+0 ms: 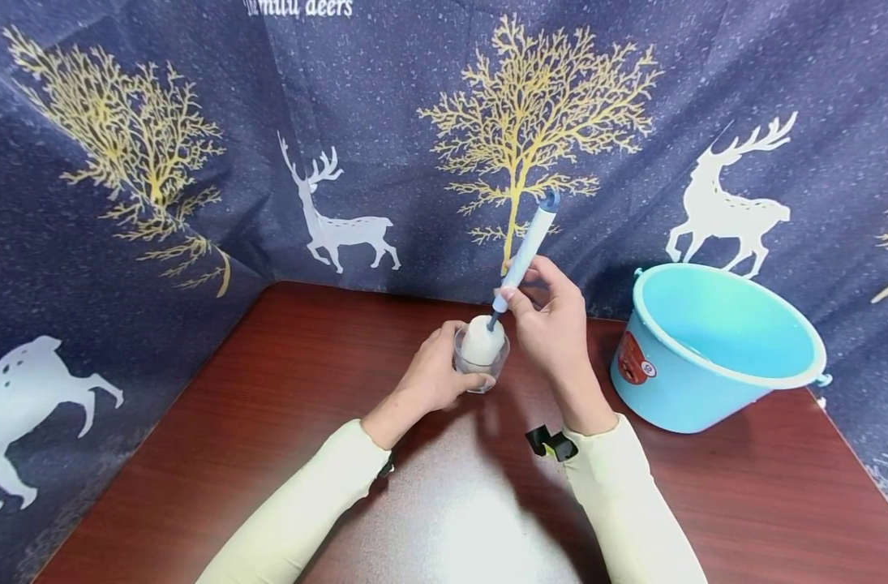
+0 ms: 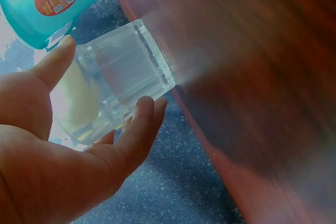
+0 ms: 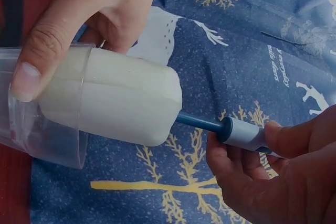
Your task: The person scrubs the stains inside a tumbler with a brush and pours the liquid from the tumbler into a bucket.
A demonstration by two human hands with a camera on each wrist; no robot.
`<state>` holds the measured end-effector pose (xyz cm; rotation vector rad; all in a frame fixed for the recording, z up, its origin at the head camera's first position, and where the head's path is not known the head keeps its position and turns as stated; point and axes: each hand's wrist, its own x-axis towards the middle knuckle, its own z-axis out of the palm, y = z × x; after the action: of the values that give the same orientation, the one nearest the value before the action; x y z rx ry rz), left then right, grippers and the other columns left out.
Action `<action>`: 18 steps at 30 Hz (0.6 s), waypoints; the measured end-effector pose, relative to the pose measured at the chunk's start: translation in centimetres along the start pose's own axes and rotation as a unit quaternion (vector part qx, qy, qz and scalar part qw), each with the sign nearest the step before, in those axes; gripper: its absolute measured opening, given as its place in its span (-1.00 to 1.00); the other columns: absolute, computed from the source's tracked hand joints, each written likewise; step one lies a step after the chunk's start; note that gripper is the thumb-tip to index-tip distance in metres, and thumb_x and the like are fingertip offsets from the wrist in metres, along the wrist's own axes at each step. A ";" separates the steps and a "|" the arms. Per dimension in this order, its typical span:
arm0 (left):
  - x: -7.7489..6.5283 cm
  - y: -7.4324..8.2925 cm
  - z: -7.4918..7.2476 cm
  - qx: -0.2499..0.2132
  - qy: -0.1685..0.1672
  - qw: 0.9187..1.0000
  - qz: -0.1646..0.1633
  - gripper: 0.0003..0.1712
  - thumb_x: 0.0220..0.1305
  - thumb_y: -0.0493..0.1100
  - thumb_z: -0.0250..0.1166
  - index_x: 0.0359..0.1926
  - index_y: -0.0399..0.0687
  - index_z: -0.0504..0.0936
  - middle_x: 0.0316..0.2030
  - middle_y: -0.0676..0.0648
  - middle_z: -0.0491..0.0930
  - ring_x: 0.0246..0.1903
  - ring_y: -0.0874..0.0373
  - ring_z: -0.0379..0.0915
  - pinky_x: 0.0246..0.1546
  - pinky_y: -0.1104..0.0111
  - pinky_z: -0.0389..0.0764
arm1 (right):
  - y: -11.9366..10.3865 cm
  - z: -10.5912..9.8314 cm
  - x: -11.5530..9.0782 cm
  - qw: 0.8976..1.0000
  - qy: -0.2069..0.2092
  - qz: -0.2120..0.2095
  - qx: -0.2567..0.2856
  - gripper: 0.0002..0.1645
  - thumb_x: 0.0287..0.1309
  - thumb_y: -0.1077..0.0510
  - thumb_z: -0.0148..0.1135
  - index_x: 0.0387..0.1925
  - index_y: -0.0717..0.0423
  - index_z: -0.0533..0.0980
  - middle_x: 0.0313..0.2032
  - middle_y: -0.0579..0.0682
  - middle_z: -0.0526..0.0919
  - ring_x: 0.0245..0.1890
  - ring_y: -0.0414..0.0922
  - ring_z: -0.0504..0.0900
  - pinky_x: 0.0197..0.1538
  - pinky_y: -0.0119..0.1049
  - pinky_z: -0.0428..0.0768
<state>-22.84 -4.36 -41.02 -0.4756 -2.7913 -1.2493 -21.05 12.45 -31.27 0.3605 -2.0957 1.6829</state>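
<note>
My left hand (image 1: 427, 373) grips a clear glass cup (image 2: 123, 66), with the thumb on one side and fingers round the other. The cup's thick base faces the wooden tabletop, close over it. Inside its mouth sits the white sponge head (image 3: 126, 98) of a cup brush, partly in the cup and partly standing out above the rim. My right hand (image 1: 558, 328) pinches the low end of the brush's pale blue handle (image 1: 529, 247), just above the thin dark blue neck (image 3: 202, 121). That handle leans up and to the right, ending in a dark blue hanging loop.
A light blue bucket (image 1: 655, 389) with a red label stands on the table at the right, beyond my right forearm. Behind the dark red wooden table (image 1: 305, 349) hangs a navy cloth (image 1: 385, 97) printed with white deer and golden trees.
</note>
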 end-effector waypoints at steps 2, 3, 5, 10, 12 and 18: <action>0.0 0.0 0.0 0.001 0.001 1.000 0.001 0.07 0.03 0.04 0.73 0.42 -0.21 0.35 0.26 -0.19 0.55 0.24 -0.09 0.50 0.29 0.10 0.51 | 0.1 0.0 0.0 1.000 0.003 0.002 0.007 -0.60 0.34 0.51 0.28 0.15 0.23 0.63 -0.08 0.22 0.64 0.00 0.11 0.80 0.03 -0.29 0.75; 0.0 0.0 0.0 0.001 0.002 1.000 0.002 0.07 0.03 0.04 0.73 0.42 -0.21 0.35 0.25 -0.19 0.56 0.24 -0.09 0.50 0.29 0.10 0.51 | 0.2 0.0 0.0 1.000 0.006 0.002 0.012 -0.61 0.33 0.51 0.28 0.14 0.24 0.63 -0.08 0.23 0.64 -0.02 0.12 0.80 0.03 -0.29 0.75; 0.0 0.0 0.0 -0.002 0.002 1.000 0.003 0.07 0.03 0.03 0.73 0.42 -0.21 0.35 0.24 -0.19 0.56 0.23 -0.10 0.50 0.29 0.10 0.51 | 0.3 0.0 0.1 1.000 0.009 0.005 0.018 -0.62 0.33 0.52 0.27 0.13 0.25 0.63 -0.09 0.23 0.65 -0.03 0.13 0.81 0.02 -0.29 0.75; 0.0 0.0 0.0 -0.009 0.001 1.000 0.005 0.06 0.03 0.01 0.74 0.43 -0.22 0.35 0.22 -0.19 0.57 0.22 -0.09 0.51 0.29 0.11 0.52 | 0.5 0.1 0.1 0.999 0.018 0.005 0.033 -0.63 0.32 0.52 0.28 0.11 0.27 0.63 -0.10 0.21 0.65 -0.05 0.11 0.82 0.01 -0.27 0.76; -0.1 0.0 0.0 -0.012 0.001 1.000 0.004 0.06 0.02 0.01 0.74 0.43 -0.22 0.35 0.21 -0.19 0.57 0.21 -0.09 0.51 0.28 0.11 0.53 | 0.5 0.1 0.1 0.999 0.021 0.001 0.042 -0.63 0.30 0.54 0.29 0.10 0.29 0.63 -0.11 0.21 0.64 -0.04 0.12 0.82 0.01 -0.26 0.76; -0.1 0.0 0.1 -0.014 0.002 1.000 0.002 0.06 0.02 0.02 0.74 0.43 -0.21 0.36 0.20 -0.19 0.57 0.19 -0.09 0.52 0.26 0.11 0.54 | 0.7 0.2 0.1 0.998 0.026 -0.016 0.049 -0.63 0.30 0.55 0.29 0.10 0.32 0.63 -0.11 0.22 0.65 -0.04 0.17 0.81 0.02 -0.25 0.76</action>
<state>-22.75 -4.33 -41.06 -0.4787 -2.7714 -1.2887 -21.48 12.38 -31.91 0.3754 -1.9661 1.7603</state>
